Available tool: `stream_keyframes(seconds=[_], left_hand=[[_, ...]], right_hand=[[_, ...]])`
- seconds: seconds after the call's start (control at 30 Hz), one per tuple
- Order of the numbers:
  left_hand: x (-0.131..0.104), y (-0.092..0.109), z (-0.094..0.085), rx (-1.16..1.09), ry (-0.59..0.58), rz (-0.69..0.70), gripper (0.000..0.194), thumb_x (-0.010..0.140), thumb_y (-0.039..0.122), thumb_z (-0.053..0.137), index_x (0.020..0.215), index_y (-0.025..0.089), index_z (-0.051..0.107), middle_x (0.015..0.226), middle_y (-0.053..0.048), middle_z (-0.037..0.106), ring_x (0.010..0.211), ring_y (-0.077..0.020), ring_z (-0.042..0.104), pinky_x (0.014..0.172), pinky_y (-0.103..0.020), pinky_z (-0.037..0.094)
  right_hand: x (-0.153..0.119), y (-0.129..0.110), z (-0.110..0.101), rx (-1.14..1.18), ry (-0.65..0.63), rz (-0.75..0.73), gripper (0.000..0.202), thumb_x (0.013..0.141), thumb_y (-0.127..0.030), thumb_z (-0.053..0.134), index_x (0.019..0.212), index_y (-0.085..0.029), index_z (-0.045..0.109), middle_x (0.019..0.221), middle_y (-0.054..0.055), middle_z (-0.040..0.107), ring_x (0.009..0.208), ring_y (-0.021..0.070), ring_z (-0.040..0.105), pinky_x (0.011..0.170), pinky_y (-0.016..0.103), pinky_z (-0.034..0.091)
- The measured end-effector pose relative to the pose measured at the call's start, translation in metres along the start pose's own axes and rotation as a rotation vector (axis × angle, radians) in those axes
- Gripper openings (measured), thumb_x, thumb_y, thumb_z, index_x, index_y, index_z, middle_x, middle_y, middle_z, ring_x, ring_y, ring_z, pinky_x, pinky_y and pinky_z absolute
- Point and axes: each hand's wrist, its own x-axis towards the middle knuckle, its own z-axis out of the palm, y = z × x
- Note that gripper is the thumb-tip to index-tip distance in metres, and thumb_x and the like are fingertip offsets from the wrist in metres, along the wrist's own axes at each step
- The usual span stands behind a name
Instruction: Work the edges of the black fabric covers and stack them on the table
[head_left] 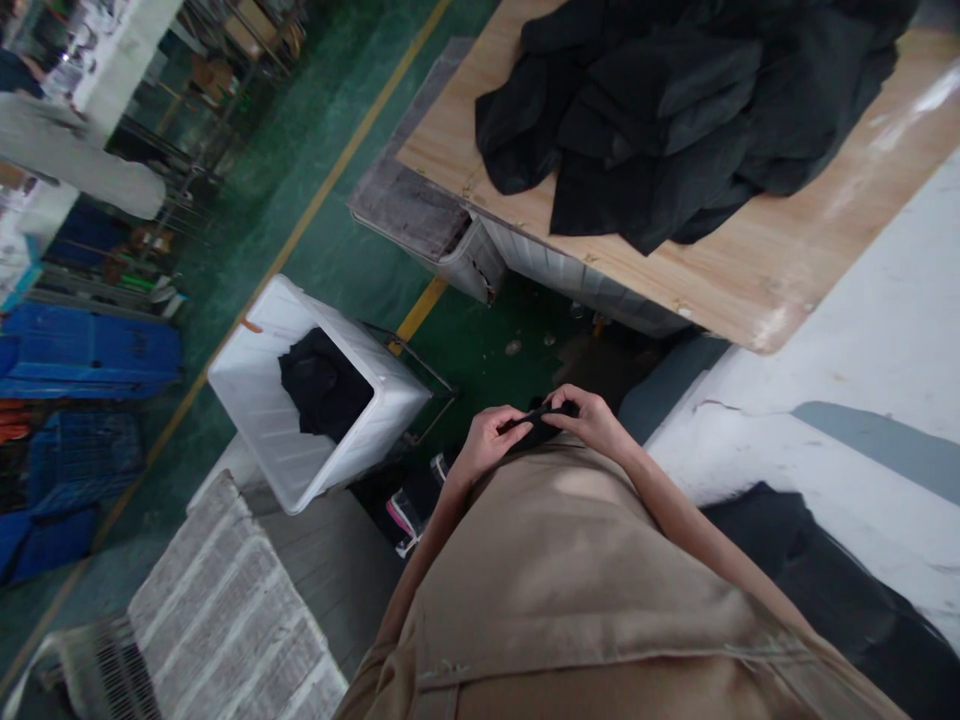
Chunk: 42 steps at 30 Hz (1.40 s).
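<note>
In front of my waist, a small piece of black fabric is stretched between my two hands. My left hand pinches its left end, thumb and fingers together. At the other end my right hand grips the fabric between thumb and fingertips. The lower part of the fabric is hidden behind my brown apron. Beyond the hands, a heap of black cloth pieces lies on a wooden table.
A white wheeled bin with black cloth inside stands to the left. Lower left is a worn grey-white slatted board. More black cloth lies at right beside a white surface. Blue crates and a person's sleeve are far left.
</note>
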Motion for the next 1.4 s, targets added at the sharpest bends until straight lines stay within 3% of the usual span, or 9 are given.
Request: stream_keyframes(seconds=[0.37,0.67,1.4], left_hand=[[0.002,0.005,-0.007,0.075,-0.033,0.062,0.026,0.089,0.038,0.059,0.093,0.015,0.072,0.085,-0.005,0.067,0.076,-0.0145,0.059,0.070,-0.023,0.044],[0.000,0.006,-0.008,0.097,-0.028,0.057,0.027,0.089,0.039,0.058,0.094,0.016,0.072,0.088,-0.005,0.069,0.079,-0.0153,0.061,0.073,-0.024,0.045],[-0.001,0.013,-0.006,0.178,0.029,0.082,0.022,0.090,0.035,0.058,0.091,0.018,0.073,0.086,-0.006,0.067,0.079,-0.0160,0.060,0.072,-0.025,0.045]], right_hand=[[-0.002,-0.004,-0.007,0.043,-0.041,0.019,0.018,0.083,-0.037,0.064,0.077,-0.020,0.060,0.092,0.006,0.071,0.095,0.0230,0.065,0.084,0.036,0.048],[-0.002,-0.004,-0.004,0.023,0.016,0.036,0.018,0.080,-0.033,0.067,0.072,-0.020,0.058,0.084,0.006,0.070,0.088,0.0229,0.067,0.075,0.035,0.050],[-0.001,-0.014,-0.004,-0.133,-0.008,-0.039,0.014,0.082,-0.026,0.061,0.073,-0.022,0.051,0.086,0.005,0.069,0.084,0.0215,0.065,0.072,0.032,0.048]])
